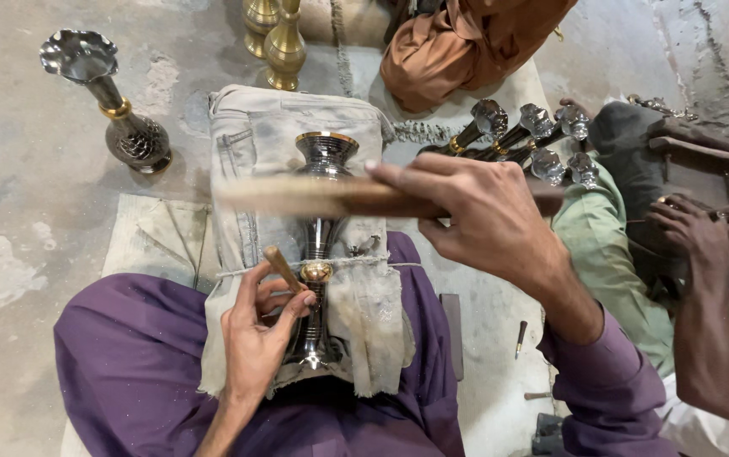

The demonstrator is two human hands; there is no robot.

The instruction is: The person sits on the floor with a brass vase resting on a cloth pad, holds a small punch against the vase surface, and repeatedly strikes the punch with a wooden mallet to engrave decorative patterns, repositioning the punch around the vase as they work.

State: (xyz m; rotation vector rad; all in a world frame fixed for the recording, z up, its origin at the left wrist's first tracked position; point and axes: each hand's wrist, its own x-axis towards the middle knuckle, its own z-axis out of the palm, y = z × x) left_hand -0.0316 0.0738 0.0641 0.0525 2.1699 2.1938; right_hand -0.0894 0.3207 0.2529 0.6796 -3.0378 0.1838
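Note:
A dark polished metal vase (320, 245) with a gold collar lies lengthwise on a dirty cloth pad (246, 144) across my lap. My left hand (256, 334) grips a short wooden-handled punch (282, 268), its tip resting near the vase's gold collar. My right hand (483, 216) is raised above the vase, shut on a long wooden stick (314, 195) that is blurred with motion.
A finished vase (115, 106) stands at the back left on the concrete floor, and two brass vases (276, 38) stand at the top. Several vases (525, 140) lie heaped to the right. Another person's hands (703, 233) work beside me. Small tools (521, 337) lie on the mat.

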